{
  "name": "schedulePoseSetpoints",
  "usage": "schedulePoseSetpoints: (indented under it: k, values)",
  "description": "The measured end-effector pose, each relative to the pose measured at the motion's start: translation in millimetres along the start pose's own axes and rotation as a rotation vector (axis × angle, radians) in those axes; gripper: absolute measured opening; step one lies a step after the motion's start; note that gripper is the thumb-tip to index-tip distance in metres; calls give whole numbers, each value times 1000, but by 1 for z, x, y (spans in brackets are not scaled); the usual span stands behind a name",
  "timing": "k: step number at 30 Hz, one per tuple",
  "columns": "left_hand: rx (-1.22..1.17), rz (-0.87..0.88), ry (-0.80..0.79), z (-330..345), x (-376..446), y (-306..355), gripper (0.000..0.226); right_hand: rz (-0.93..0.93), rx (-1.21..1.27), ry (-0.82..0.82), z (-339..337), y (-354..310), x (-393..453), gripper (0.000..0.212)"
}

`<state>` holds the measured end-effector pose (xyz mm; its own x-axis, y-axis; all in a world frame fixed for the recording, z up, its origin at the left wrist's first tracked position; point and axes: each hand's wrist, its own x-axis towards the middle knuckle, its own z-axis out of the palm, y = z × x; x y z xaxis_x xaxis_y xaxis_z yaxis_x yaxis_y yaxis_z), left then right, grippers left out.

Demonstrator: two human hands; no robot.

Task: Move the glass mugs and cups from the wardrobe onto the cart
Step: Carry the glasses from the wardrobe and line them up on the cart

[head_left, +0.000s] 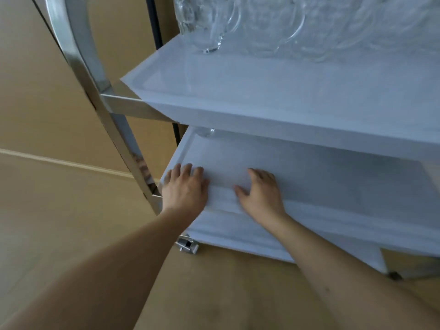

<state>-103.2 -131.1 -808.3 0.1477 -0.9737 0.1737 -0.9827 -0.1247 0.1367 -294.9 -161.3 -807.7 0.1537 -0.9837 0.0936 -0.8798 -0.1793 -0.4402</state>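
Note:
Several clear glass mugs (pixel 209 22) with handles stand on the top white shelf (pixel 238 96) of the cart, at the upper edge of the head view. Another glass piece (pixel 206 132) shows partly at the back left of the middle shelf (pixel 321 177), mostly hidden by the top shelf. My left hand (pixel 184 186) lies flat on the front left corner of the middle shelf, fingers spread. My right hand (pixel 260 191) rests on the same front rim, fingers reaching onto the shelf. Neither hand holds anything.
A curved chrome frame (pixel 95 75) carries the cart's shelves on the left. A lower white shelf (pixel 238 234) and a metal caster bracket (pixel 188 245) sit below. Tan floor and wall surround the cart. No wardrobe is in view.

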Motion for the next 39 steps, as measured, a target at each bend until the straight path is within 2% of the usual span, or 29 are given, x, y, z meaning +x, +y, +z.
schedulePoseSetpoints:
  k: [5,12,16,21,29,34,39]
  values:
    - [-46,112,-189,-74,-55,34,45,133,3,-222,-61,-17,-56,63]
    - [-59,109,-321,-232,-87,73,51,262,76,-295,-203,-81,-111,64]
    - [-85,130,-316,-328,-75,101,51,294,96,-277,-292,-116,-116,61]
    - [-82,228,-245,-452,-45,153,53,280,99,-164,-424,-149,-105,66]
    - [-158,437,-25,-626,-10,273,54,249,101,228,-650,-154,-107,62]
    - [-205,601,128,-695,-13,362,54,284,97,442,-751,-126,-138,67]
    - [-269,741,110,-716,-32,451,56,365,85,569,-804,-77,-174,67]
